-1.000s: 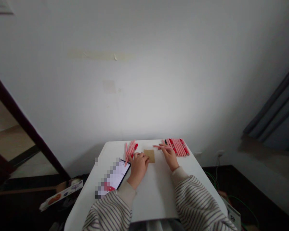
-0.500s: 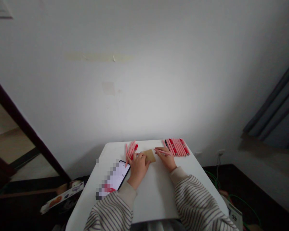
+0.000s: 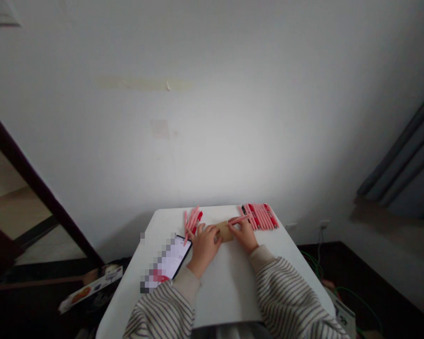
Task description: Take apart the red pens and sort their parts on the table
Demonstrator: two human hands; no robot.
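Observation:
In the head view, my right hand is closed round a pink pen. The pen's left end is at the top edge of a small brown paper; whether it touches cannot be made out. My left hand lies at the paper's left edge with fingers spread, the fingertips against it. Left of that hand is a loose group of pink pens with a red one among them. A phone with a lit screen, partly pixelated, lies beside my left wrist.
A row of pink and red pens lies at the back right of the white table. Behind the table stands a pale wall. A printed box is low on the left, and green cables run on the right.
The brown paper has shifted right, closer to my right hand. The pen in my right hand has tilted, its right end higher, and its left end now meets the paper's edge in view.

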